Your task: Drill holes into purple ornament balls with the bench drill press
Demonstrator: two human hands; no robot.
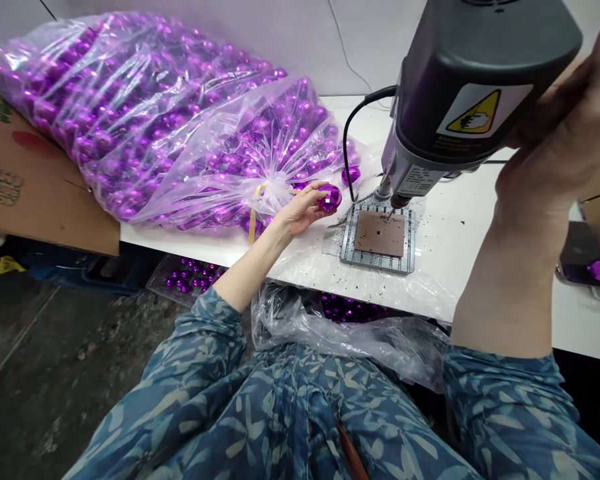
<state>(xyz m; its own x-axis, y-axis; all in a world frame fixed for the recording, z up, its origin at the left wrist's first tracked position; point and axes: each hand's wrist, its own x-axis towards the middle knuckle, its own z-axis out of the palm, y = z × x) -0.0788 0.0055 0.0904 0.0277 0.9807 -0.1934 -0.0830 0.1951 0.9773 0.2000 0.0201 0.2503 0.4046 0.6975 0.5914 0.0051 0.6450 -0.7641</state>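
Observation:
A shiny purple faceted ball (331,198) is pinched in the fingertips of my left hand (303,209), just left of the bench drill press (447,133). Below the drill bit lies a brown square plate (380,245) with a small hole, on the slotted metal base (349,252); dark shavings are scattered over it. My right hand (565,127) is raised at the right side of the drill's head. Its fingers are partly behind the housing and blurred, so what they grip is hidden. Another purple ball (351,175) rests on the table behind the base.
A big clear bag (145,120) of purple balls, tied with a yellow strip (253,223), covers the table's left. A cardboard box (50,180) stands beside it. An open plastic bag (340,337) with purple balls hangs below the table edge. A black cable (347,133) loops beside the drill.

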